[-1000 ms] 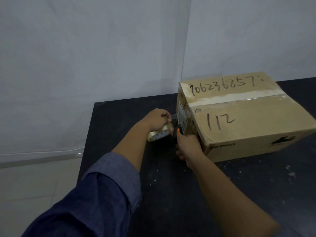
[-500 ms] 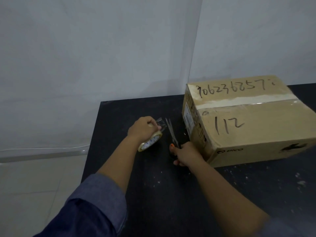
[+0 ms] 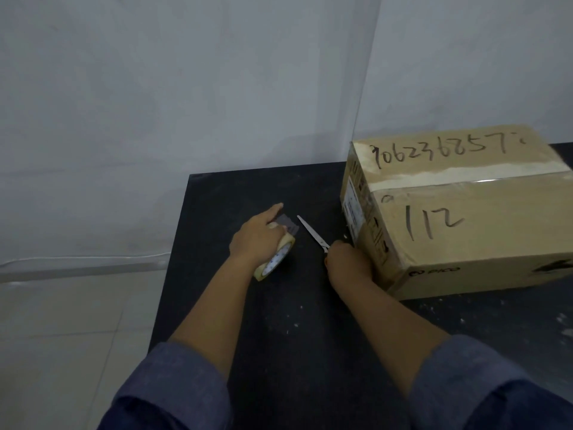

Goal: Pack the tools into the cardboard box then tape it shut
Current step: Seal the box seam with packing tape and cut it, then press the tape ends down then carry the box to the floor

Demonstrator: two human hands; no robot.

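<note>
Two bare hands work on a dark surface [image 3: 279, 352] speckled with pale flecks. The cardboard box [image 3: 483, 231] sits at 3 o'clock on that surface, flaps down, with a strip of tape along the top seam and handwritten digits and "112" on the lid. A printed label is on its left end face. The left hand [image 3: 259, 240] lies at centre, fingers [image 3: 274, 211] closed over a roll of clear tape [image 3: 276, 259]; the roll is tilted on edge, and a loose tab of tape juts out at 1 o'clock from it. The right hand [image 3: 348, 262] is just beside the box's near-left corner, closed around the handles of a pair of scissors [image 3: 313, 232]. The blades are shut and point to 11 o'clock, toward the tape tab, apart from it. Both forearms show rolled blue sleeves [image 3: 173, 389]. A pale wall stands behind.
</note>
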